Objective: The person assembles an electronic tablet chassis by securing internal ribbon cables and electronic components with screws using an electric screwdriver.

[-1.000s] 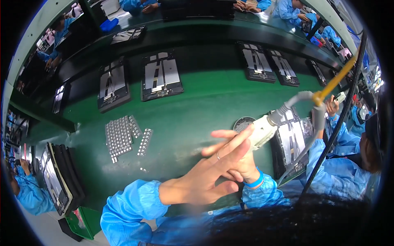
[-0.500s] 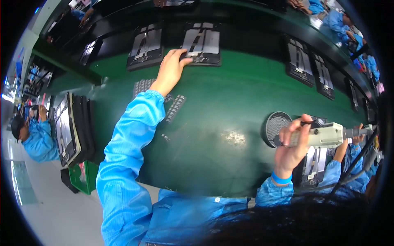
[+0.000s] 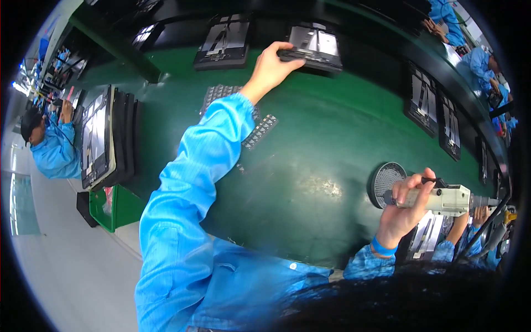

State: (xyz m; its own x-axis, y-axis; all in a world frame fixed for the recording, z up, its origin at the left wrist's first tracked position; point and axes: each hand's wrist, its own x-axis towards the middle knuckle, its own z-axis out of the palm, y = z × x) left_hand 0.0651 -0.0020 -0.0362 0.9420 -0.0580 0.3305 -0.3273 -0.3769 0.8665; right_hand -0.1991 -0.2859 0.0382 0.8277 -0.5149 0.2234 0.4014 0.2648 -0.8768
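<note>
At the far side of the bench, my left hand (image 3: pixel 272 69) has its thumb and fingers closed on the near left corner of an opened tablet (image 3: pixel 315 45). This tablet is a dark frame with pale silvery panels inside, and it sits slightly tilted. Just left of it lies a similar tablet (image 3: pixel 224 41), apart from my hand. My right hand (image 3: pixel 406 207) is wrapped round a pale electric screwdriver (image 3: pixel 451 200), held roughly level above the right side of the bench. Beside that hand is a round dark dish (image 3: pixel 385 182) with a textured inside.
Dark grid-like trays (image 3: pixel 220 97) and a narrow strip with square pockets (image 3: pixel 260 131) lie by my left forearm. A tablet stack (image 3: pixel 105 138) stands at left, above a green bin (image 3: pixel 123 207). More tablets (image 3: pixel 423 99) lie at right. A co-worker (image 3: pixel 52 141) sits at left.
The whole view has shifted. My left hand has drawn the tablet a little rightward from its neighbour, and its near edge looks raised. My right hand still holds the screwdriver beside the dish.
</note>
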